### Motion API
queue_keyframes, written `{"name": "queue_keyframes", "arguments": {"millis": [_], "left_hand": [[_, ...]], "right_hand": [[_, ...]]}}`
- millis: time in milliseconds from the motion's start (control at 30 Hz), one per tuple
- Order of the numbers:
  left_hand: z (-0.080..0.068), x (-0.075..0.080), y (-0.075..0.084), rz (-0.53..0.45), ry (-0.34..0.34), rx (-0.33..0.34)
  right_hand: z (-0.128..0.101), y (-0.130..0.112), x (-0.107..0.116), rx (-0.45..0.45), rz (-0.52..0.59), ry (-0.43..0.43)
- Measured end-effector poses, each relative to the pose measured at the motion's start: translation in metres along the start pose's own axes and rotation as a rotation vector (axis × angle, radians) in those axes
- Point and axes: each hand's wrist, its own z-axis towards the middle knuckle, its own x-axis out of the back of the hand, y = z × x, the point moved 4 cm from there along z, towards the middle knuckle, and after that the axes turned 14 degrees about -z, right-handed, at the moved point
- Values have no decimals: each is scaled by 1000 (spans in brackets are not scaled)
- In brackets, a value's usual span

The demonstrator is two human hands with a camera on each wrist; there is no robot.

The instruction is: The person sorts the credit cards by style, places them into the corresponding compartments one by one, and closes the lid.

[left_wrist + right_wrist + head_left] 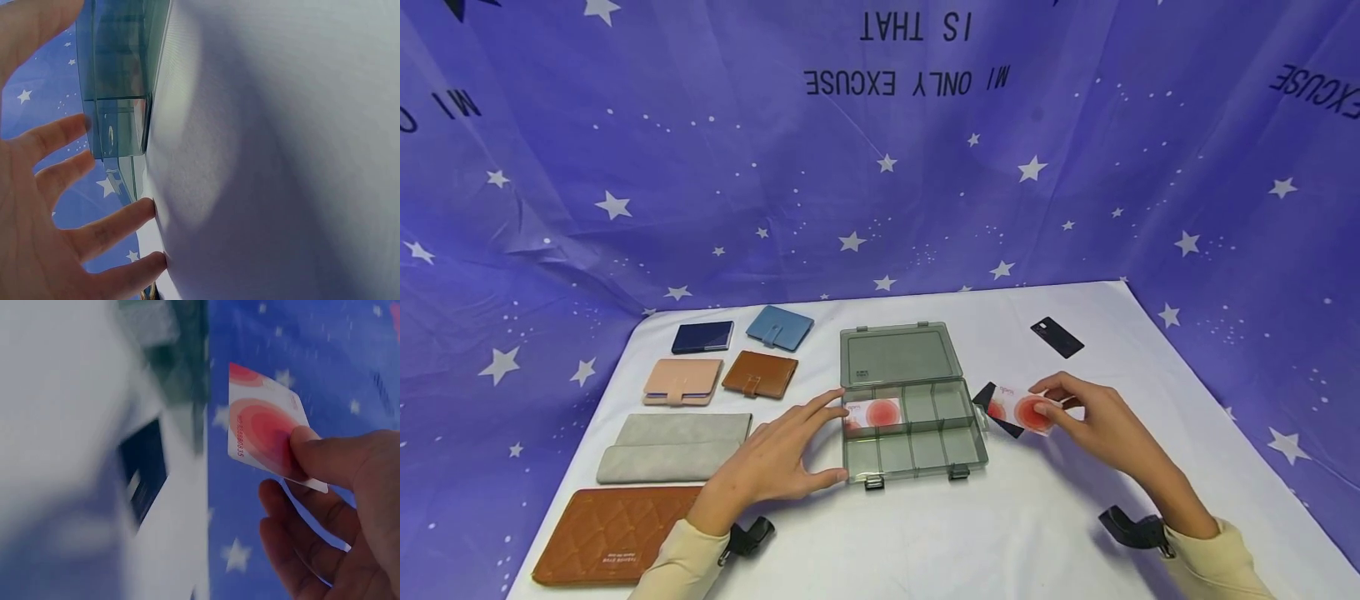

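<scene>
A translucent green-grey plastic box [917,475] with compartments lies with its lid [901,354] laid back. Inside, a white card with red circles [880,412] occupies the back left compartments. My left hand [786,450] is at the box's left side, fingers spread and tips at its edge; the left wrist view shows the palm [31,225] beside the clear wall. Between thumb and fingers, my right hand [1093,417] pinches another white card with red circles [262,428], raised beside the box's right side. Partly hidden beneath it, a dark card [145,469] lies on the table.
A black flat rectangle [1057,337] lies at the back right. On the left are a navy holder [702,337], a blue wallet [780,327], a brown wallet [760,373], a pink wallet [683,377], a grey pouch [677,442] and a brown quilted case [613,533].
</scene>
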Motion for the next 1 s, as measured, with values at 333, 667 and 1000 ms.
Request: {"name": "queue_keyframes", "arguments": {"millis": [333,667,1000], "left_hand": [[1,-1,-1,-21,0,0],[1,-2,-1,-25,-7,7],[0,1,-1,-32,-4,17]], "right_hand": [[60,-63,-42,67,28,-75],[83,-98,-85,89,43,-127],[81,-111,-113,111,-19,-134]]}}
